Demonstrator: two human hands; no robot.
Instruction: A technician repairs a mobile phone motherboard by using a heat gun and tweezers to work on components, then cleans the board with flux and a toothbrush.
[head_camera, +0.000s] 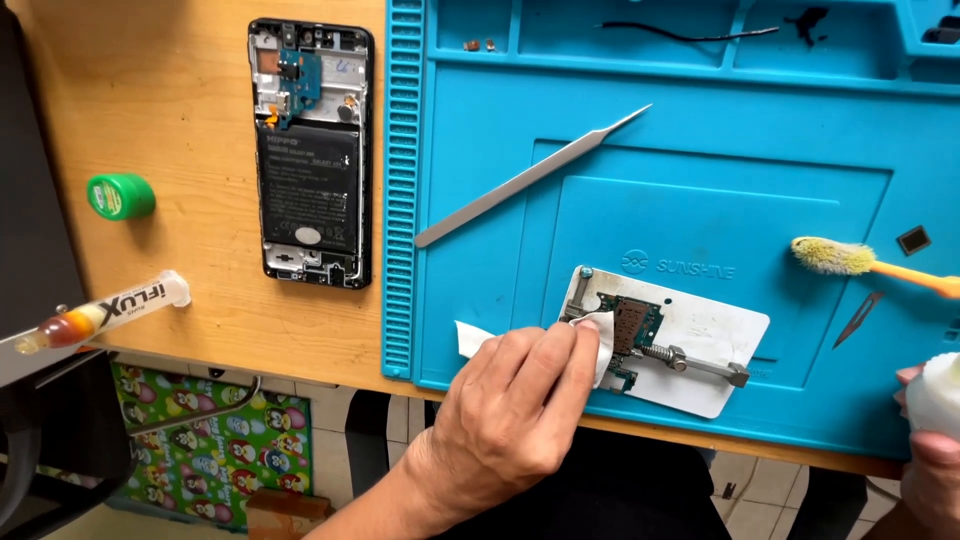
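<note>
The left hand (515, 395) pinches a soft white wipe (598, 340) against a fragile circuit board (635, 330) clamped on the blue mat (700, 150). Right of the board, the right hand (935, 440) grips a white bottle (938, 393). The wipe looks limp, best held bunched.

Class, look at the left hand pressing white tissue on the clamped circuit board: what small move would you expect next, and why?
Probably a short wipe across the small green circuit board. The left hand already presses the folded white tissue against the board's left edge, the white metal clamp plate holds the board, and the right hand grips a white bottle off to the side.
</note>
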